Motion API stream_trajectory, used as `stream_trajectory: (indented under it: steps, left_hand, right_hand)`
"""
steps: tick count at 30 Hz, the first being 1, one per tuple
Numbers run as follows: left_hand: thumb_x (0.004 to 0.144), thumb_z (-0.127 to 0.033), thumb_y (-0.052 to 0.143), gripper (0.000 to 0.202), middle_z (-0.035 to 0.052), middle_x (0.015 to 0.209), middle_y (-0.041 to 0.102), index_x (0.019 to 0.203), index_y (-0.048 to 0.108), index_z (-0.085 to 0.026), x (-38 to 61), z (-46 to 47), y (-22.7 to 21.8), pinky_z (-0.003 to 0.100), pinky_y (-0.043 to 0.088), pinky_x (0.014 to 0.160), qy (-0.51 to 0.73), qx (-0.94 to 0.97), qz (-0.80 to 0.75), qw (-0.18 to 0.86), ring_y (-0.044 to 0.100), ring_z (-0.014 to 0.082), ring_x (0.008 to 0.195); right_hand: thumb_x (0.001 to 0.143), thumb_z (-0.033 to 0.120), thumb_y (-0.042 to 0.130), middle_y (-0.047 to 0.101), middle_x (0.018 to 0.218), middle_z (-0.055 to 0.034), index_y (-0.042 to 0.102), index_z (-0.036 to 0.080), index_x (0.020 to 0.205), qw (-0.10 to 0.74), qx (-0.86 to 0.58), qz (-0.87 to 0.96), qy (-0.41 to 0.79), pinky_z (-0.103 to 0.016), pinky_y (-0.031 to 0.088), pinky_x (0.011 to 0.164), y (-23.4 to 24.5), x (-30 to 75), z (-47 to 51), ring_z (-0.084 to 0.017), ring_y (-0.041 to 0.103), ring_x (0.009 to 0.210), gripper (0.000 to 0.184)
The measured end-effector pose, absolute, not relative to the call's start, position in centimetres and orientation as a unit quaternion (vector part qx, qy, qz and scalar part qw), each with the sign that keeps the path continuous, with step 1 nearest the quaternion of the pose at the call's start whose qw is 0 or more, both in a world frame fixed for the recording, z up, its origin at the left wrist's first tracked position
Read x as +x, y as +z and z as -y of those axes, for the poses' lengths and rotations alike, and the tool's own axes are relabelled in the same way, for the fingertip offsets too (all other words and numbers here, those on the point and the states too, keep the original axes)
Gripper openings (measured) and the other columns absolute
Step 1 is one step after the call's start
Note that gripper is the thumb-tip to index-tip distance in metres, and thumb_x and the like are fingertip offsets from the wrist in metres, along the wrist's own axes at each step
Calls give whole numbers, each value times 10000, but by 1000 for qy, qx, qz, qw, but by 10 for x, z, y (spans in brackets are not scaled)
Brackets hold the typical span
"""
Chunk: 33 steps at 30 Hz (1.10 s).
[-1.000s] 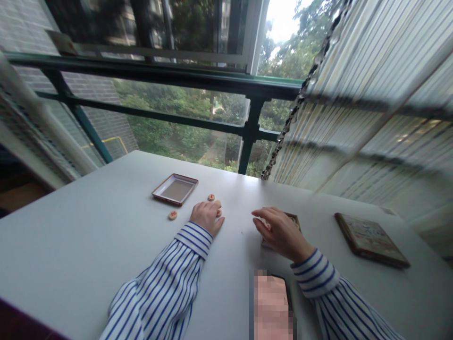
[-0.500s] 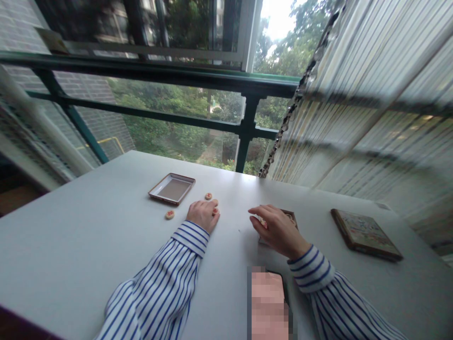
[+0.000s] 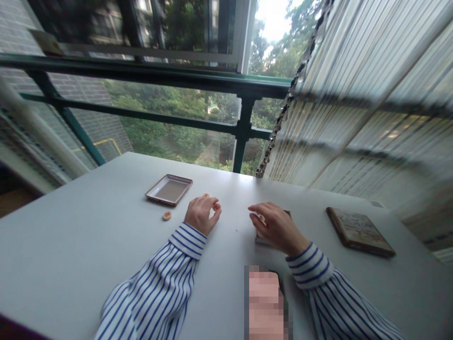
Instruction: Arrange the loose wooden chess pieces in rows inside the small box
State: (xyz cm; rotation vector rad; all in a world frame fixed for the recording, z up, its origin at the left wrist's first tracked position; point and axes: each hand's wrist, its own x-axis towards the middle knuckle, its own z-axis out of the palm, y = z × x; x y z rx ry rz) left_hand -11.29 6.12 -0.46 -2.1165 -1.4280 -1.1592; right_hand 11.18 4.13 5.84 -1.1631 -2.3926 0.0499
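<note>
My left hand rests on the white table with its fingers curled, pinching a small round wooden game piece with a red mark. Another piece peeks out just beyond the knuckles, and a third piece lies apart to the left. My right hand curls over a small box and holds a round piece between thumb and fingers. Both sleeves are blue-and-white striped.
A shallow brown-rimmed tray lies beyond the left hand. A flat wooden box lid sits at the right. A phone lies near the front edge. Behind the table are a green window railing and striped blinds.
The left hand has lifted a round piece between its fingertips. The right hand stays over the small box with a piece in its fingers. The view has shifted slightly.
</note>
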Motion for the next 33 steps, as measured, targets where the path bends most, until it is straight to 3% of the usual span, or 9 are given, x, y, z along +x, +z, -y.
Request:
stream_trajectory:
  steps: [11,33]
  left_hand:
    - [734,-263,554,156,37,791,647,868,554,-184,-95,-51,4,356,412,820,-444,-746,476,138,587,192,813]
    - [730,-270,582,229,57,843,618,929,528,-171,-14,-46,13,363,424,782,-507,-721,468,65,557,204,839]
  right_hand:
    - [832,229,456,649,877,-73,607,170,968,279,-436,856,7,-295,438,745,73,126,-44,-173,577,822,212]
    - [822,267,471,645,748,-47,629,175,870,294,-471,830,41,-253,423,642,85,155,-51,-137,575,681,189]
